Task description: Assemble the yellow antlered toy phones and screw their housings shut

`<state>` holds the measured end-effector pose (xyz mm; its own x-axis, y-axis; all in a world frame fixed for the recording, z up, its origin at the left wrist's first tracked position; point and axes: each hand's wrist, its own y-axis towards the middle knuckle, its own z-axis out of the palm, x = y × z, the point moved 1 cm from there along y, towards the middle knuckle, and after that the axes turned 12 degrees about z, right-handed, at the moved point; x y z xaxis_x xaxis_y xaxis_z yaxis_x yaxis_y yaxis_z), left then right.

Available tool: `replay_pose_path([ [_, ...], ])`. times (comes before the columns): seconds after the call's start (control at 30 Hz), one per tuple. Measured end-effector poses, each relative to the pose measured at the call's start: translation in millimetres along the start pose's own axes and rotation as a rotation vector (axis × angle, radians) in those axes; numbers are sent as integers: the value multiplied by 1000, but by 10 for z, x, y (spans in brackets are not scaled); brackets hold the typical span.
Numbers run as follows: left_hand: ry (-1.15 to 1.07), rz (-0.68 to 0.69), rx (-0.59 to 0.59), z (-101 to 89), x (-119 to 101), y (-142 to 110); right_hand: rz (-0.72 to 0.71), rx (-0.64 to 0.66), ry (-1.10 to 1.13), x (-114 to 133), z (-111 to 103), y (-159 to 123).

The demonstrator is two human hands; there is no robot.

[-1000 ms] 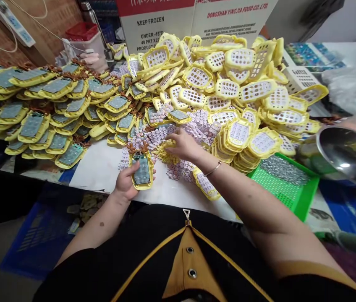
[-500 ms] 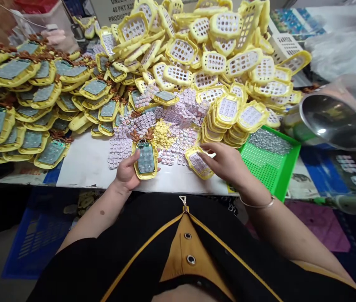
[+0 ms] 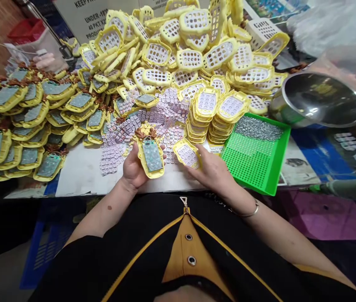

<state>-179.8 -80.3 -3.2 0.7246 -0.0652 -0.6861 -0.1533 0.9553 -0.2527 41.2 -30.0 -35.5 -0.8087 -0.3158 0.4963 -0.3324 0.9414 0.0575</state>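
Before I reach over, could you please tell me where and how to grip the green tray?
On the green tray, probably the near half of the right wall, coming from the right: that raised rim stands free, while yellow stacks crowd the far left.

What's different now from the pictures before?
The right hand left the small yellow pieces and took hold of the yellow shell with white keys. The left hand moved rightward, bringing its antlered yellow shell closer to that one. It never let go. The green tray and stacked shells look unmoved.
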Motion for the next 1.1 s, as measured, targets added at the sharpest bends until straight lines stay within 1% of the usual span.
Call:
replay_pose_path([
  [0.13, 1, -2, 33, -13, 34, -18, -45, -46, 101, 144, -100, 44],
  [0.23, 5, 0, 42, -50, 67, -17, -56, -67, 70, 253, -106, 68],
  [0.33, 12, 29, 37, -94, 70, -15, -16, -40, -7, 298, -83, 68],
  [0.43, -9, 42, 49, -126, 44, -35, 31, -28, -115, 278, -43, 32],
  [0.6, -42, 9, 69, -163, 16, -84, 46, -19, -289, 167, 71, -35],
  [0.67, -46, 11, 72, -176, 24, -89, 36, -15, -322, 130, 96, -26],
  [0.73, -40, 2, 83, -182, 39, -86, -14, -55, -292, 136, 84, 5],
  [0.8, -29, -23, 105, -176, 59, -86, -97, -124, -203, 207, 39, 45],
  [0.87, -24, -66, 138, -159, 82, -95, -218, -177, -88, 340, -10, 82],
  [0.93, -32, -93, 151, -150, 102, -103, -371, -201, 23, 499, -31, 118],
  [1.0, -47, -62, 117, -169, 116, -96, -489, -213, 95, 634, -11, 159],
  [1.1, -40, -24, 72, -226, 142, -78, -506, -215, 78, 733, 58, 195],
])
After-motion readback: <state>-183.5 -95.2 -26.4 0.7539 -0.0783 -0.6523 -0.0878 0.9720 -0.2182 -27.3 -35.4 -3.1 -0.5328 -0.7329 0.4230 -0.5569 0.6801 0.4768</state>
